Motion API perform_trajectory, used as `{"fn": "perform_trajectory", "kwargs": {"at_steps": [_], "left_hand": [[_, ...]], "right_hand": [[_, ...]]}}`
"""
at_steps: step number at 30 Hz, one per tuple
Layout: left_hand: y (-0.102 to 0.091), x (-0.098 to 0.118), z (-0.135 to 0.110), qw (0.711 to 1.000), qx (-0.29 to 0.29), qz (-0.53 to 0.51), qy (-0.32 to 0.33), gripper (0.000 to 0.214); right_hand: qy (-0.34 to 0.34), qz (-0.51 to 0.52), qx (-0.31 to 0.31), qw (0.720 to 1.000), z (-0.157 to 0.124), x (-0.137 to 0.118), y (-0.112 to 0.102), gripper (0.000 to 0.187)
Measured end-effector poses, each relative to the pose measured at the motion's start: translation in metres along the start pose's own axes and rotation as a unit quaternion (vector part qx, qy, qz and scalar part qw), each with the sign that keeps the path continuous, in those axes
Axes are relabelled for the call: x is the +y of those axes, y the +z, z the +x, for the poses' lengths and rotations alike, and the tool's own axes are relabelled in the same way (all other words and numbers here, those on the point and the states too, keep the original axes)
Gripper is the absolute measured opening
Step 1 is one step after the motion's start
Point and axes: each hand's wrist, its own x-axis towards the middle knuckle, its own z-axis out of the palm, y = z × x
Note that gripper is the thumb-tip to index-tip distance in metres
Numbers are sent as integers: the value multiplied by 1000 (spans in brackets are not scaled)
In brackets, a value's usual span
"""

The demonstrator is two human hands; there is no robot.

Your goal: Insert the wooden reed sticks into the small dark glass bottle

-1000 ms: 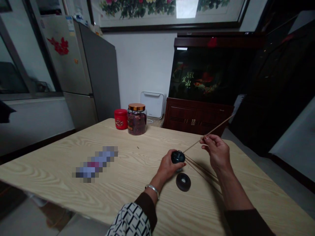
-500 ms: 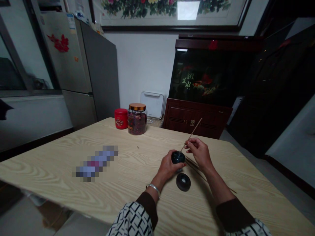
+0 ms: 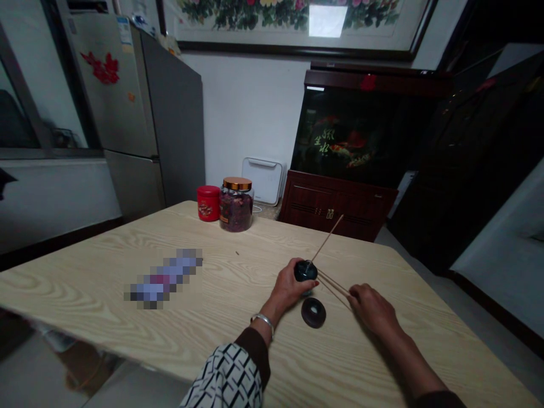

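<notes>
Our left hand curls closed around a dark round holder, pressing it down near the front of the light wood desk. One thin wooden stick rises tilted from the holder, and two more thin sticks run low from it toward our right hand. That hand lies low, its fingers drawn together at the sticks' far ends; we cannot tell if they pinch them. A dark ring lies on the desk just below the holder. Farther back stand a red canister and a glass jar with a copper lid, packed with dark dried matter.
</notes>
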Motion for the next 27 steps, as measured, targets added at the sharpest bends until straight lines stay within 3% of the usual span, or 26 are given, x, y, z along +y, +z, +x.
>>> {"fn": "perform_trajectory", "kwargs": {"at_steps": [3,8,20,23,27], "left_hand": [[0,3,-1,1000,-1,-4,-2,61],[1,0,0,1000,2,-3,2,61],[0,-4,1,1000,7,9,12,61],[1,-4,1,1000,7,8,10,61],[0,-4,1,1000,7,10,8,61]], "right_hand": [[-3,-16,3,1000,-4,-4,2,19],[40,12,-45,998,3,-7,-6,14],[12,44,-99,994,14,3,-5,16],[12,42,-80,996,11,-1,-10,17],[20,59,-5,998,4,-1,-18,17]]}}
